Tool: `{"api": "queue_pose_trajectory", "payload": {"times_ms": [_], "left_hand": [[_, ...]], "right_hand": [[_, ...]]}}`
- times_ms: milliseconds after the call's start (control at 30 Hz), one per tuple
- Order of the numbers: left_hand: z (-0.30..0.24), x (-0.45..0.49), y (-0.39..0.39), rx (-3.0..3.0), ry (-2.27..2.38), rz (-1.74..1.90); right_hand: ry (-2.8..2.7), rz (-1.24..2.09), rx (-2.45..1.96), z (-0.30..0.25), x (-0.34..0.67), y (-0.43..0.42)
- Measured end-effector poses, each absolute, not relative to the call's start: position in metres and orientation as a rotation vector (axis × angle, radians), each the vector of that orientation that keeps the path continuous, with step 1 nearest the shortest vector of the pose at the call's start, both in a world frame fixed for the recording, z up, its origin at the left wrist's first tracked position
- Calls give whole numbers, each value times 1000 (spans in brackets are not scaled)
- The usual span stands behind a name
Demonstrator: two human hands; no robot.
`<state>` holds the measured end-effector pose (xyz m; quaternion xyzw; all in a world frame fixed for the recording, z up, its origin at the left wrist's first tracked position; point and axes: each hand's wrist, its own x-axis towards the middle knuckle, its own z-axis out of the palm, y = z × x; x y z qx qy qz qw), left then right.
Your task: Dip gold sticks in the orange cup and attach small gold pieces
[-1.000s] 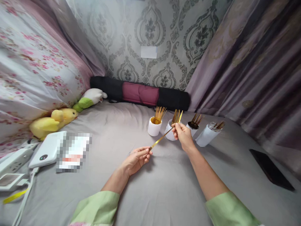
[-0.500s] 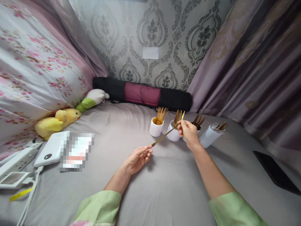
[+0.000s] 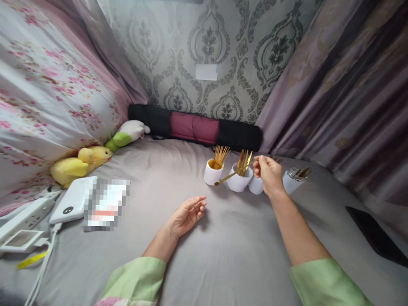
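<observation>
My right hand is closed on the end of a thin golden-brown stick with a darker, thicker tip. The stick slants down to the left, passing in front of a white cup that holds several flat golden sticks. My left hand holds nothing; its index finger is stretched and the others are loosely bent, low over the grey sheet. Left of that cup stands a white cup of thin orange-tan sticks. A third white cup is partly hidden by my right hand. Beyond it leans a white jar with brown sticks.
A long black and maroon bag lies along the wall. On the left are a yellow plush toy, a white power bank, a power strip and cables. A dark tablet-like slab lies at the right.
My right hand has moved right and slightly up with the stick, drawing its tip away from my left fingertips. My left hand has stayed nearly still.
</observation>
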<state>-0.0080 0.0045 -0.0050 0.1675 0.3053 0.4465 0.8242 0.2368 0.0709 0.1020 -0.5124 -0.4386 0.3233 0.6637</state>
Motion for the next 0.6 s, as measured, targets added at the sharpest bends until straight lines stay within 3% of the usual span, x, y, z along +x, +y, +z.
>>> {"api": "queue_pose_trajectory", "payload": {"times_ms": [600], "left_hand": [[-4, -8, 6, 338, 636, 946]], "right_hand": [[-1173, 408, -1201, 138, 226, 105]]}}
